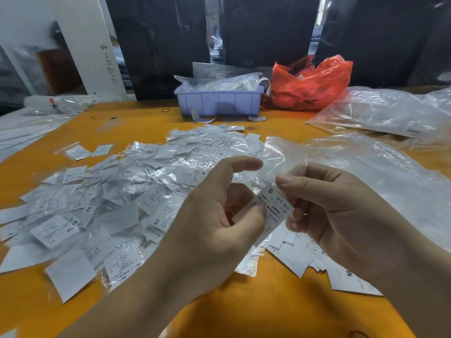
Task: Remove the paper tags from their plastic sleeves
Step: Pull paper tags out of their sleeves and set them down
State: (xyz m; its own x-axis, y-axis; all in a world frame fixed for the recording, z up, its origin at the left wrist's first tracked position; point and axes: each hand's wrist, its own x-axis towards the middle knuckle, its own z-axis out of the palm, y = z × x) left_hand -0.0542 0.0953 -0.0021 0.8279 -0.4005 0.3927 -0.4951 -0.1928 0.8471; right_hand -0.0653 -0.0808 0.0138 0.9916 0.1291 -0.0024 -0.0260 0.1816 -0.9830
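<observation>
- Fingers (pixel 264 213) of the left hand (pixel 214 215) pinched the size-S tag (pixel 273 206); the right hand (pixel 341 208) gripped its upper end.
- Extraction from the sleeve (pixel 251 261) was judged underway; a straight pull apart was called for.

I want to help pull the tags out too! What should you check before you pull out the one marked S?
1. Left hand pinches one end of the S tag: ok.
2. Right hand pinches the other end: ok.
3. Tag held up above the orange table, not stuck under the pile of sleeved tags: ok.
4. Which fingers hold only the plastic sleeve, and which hold the paper: cannot tell.
5. Which end of the sleeve is open: cannot tell.
6. Stack of bare paper tags below the right hand, ready for this one: ok.
</observation>
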